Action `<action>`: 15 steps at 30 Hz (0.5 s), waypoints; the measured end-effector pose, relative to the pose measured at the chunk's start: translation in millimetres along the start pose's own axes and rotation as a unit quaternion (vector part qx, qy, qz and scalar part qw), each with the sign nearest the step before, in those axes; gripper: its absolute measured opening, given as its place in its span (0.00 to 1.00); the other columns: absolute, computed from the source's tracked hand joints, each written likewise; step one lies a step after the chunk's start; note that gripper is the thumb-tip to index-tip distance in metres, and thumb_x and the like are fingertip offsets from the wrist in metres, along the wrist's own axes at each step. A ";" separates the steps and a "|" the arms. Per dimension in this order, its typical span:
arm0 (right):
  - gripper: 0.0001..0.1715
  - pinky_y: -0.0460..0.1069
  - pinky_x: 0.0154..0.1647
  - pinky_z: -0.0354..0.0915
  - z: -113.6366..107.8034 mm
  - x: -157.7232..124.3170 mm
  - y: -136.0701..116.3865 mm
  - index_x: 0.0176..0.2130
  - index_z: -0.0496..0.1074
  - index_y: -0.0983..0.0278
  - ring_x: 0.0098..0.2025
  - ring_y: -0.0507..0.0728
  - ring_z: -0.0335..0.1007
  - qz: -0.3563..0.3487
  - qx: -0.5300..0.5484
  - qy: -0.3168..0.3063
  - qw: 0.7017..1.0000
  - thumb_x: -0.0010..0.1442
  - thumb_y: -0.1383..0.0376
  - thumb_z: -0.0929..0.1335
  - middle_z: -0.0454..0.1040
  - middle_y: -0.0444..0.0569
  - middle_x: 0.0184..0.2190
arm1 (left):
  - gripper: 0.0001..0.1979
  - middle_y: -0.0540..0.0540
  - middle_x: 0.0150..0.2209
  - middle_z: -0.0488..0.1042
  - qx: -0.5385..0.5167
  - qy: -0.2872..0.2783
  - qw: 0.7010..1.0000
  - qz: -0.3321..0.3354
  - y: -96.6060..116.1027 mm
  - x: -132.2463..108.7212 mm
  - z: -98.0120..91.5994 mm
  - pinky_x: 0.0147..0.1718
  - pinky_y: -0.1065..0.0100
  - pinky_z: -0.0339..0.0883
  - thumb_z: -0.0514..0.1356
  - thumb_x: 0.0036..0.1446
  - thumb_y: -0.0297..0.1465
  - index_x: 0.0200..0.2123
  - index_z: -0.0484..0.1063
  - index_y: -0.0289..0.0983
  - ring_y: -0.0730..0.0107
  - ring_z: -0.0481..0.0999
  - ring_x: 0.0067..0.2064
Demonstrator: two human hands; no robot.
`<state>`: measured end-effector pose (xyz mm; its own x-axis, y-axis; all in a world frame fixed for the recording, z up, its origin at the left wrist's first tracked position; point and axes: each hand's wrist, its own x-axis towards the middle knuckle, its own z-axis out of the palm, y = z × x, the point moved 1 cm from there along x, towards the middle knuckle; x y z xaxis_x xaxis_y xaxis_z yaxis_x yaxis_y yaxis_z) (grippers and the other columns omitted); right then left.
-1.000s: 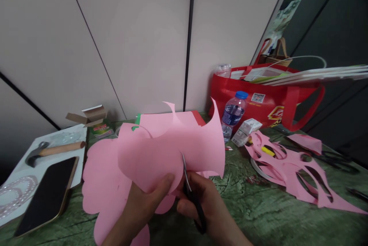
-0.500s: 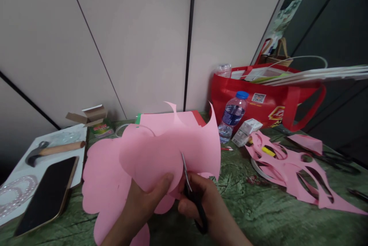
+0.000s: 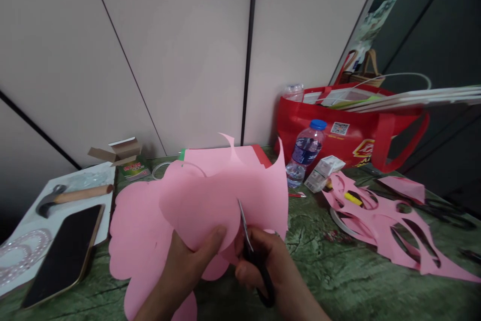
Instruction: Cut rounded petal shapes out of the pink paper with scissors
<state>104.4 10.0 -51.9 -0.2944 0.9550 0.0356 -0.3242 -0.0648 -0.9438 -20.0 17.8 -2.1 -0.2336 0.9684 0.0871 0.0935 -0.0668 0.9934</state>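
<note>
My left hand (image 3: 191,263) pinches a sheet of pink paper (image 3: 203,201) by its lower edge, thumb on top. Black-handled scissors (image 3: 259,268) are gripped in my right hand (image 3: 268,256), their blades in the sheet just right of my left thumb. The sheet has a rounded, curved outline on its left, and thin curling points stand up along its top edge. Below and to the left, pink paper shapes with scalloped edges (image 3: 137,226) lie on the table, partly hidden by my left forearm.
At left are a claw hammer (image 3: 75,195), a phone (image 3: 65,256) and bead strings (image 3: 28,251). A small opened box (image 3: 131,163) stands behind. To the right are a water bottle (image 3: 306,153), a red bag (image 3: 338,135), a white box (image 3: 323,173) and pink paper offcuts (image 3: 387,223).
The view has shifted slightly, so the surroundings sit a little further right. Both hands keep their hold, and the scissors remain in nearly the same place in the pink sheet.
</note>
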 end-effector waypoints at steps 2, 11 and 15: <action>0.20 0.41 0.12 0.49 0.3 0.2 3.4 0.24 0.63 0.63 0.13 0.46 0.52 0.012 0.014 0.009 1.000 0.38 0.59 0.75 0.61 0.36 0.13 | 0.05 0.52 0.23 0.76 -0.002 0.007 1.000 -0.001 -0.3 0.1 0.0 0.23 0.72 0.67 0.61 0.41 0.33 0.25 0.69 0.39 0.67 0.75 0.27; 0.19 0.40 0.12 0.50 5.4 0.1 -1.4 0.24 0.64 0.64 0.13 0.46 0.55 0.023 0.013 0.046 0.999 0.38 0.61 0.75 0.61 0.36 0.12 | 0.09 0.52 0.20 0.75 -0.009 0.019 1.000 0.008 -1.4 4.1 2.6 0.21 0.74 0.65 0.63 0.43 0.36 0.22 0.73 0.36 0.70 0.72 0.25; 0.19 0.41 0.13 0.50 8.1 -0.1 -2.0 0.24 0.63 0.64 0.13 0.46 0.55 0.021 0.016 0.038 0.999 0.39 0.60 0.75 0.62 0.36 0.13 | 0.08 0.53 0.17 0.74 -0.004 -0.002 1.000 -0.013 2.3 -0.7 7.3 0.19 0.73 0.65 0.63 0.41 0.34 0.18 0.71 0.37 0.69 0.73 0.22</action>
<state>97.7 7.7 -47.3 -0.2389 0.9706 -0.0298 -0.3424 -0.1129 -0.9327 -12.6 18.8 -0.4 -0.2318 0.9709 0.0603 0.0787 -0.0431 0.9960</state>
